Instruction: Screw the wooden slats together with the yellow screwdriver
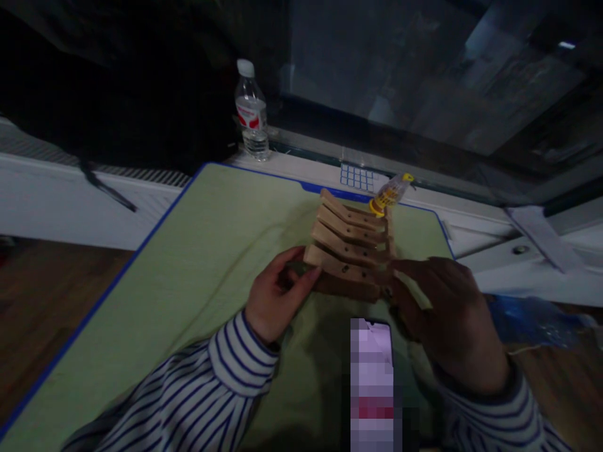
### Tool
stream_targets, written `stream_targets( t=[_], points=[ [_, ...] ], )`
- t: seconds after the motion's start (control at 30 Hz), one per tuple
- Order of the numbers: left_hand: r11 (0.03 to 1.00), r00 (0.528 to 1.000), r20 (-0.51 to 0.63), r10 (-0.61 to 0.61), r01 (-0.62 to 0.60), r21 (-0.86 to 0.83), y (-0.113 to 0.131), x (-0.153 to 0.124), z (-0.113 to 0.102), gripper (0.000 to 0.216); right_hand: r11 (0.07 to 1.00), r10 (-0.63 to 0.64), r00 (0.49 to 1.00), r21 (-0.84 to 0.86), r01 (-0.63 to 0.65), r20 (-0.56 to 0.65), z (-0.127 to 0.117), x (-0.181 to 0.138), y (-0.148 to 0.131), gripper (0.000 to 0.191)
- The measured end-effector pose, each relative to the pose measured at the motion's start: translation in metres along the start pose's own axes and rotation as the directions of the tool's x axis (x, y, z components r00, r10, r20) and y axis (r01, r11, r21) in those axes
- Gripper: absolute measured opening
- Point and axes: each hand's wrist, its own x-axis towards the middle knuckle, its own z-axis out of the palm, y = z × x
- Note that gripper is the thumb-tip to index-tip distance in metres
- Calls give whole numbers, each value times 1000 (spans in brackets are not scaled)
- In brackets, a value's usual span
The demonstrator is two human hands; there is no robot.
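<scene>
A small wooden slatted rack (351,252) is held over the light green table. Its several angled slats lie side by side, with dark holes along them and upright wooden bits at the right end. My left hand (277,292) grips the near left corner, thumb on top and fingers curled beneath. At the near right end, the closed fingers of my right hand (452,314) press against the wood; their tips are dim and partly hidden. Just beyond the rack's far right corner is a small clear container (391,194) with yellow ends, leaning to the right.
A phone (379,339) with its screen lit lies in front of the rack, its picture blurred out. Behind the green table (226,220), a water bottle (252,119) stands on the window sill, left of a blue-gridded sheet (357,177). Blue plastic (537,320) is at the right.
</scene>
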Motion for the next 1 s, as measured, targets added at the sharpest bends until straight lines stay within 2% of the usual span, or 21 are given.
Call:
stream_targets(
  t=[0.1,0.13,0.23,0.3,0.43,0.57,0.77,0.9,1.0],
  points=[
    [998,999,36,-10,8,58,-3,0,1,54,993,116,993,-23,-116,4,-7,-30,17,18],
    [995,999,47,-7,2,100,-3,1,1,56,984,176,983,-24,-175,48,-7,-42,22,21],
    [973,996,85,27,-45,225,-2,2,1,53,947,321,940,-34,-319,118,0,-79,33,29],
    [965,993,98,65,-87,247,-2,4,1,50,920,392,908,-60,-387,146,10,-101,38,35],
    [960,986,107,127,-149,237,-6,7,2,44,917,396,904,-29,-397,162,31,-130,40,43],
    [975,987,135,82,-108,195,-9,9,3,33,908,416,897,-17,-419,148,44,-136,36,46],
    [990,982,190,13,-40,138,-7,11,4,37,901,423,894,33,-432,150,54,-131,34,37],
    [990,979,204,25,-53,131,-6,12,5,36,868,477,868,78,-490,135,49,-129,35,30],
    [995,976,215,17,-38,93,-4,13,7,31,818,560,824,101,-566,82,37,-130,40,30]
  ],
)
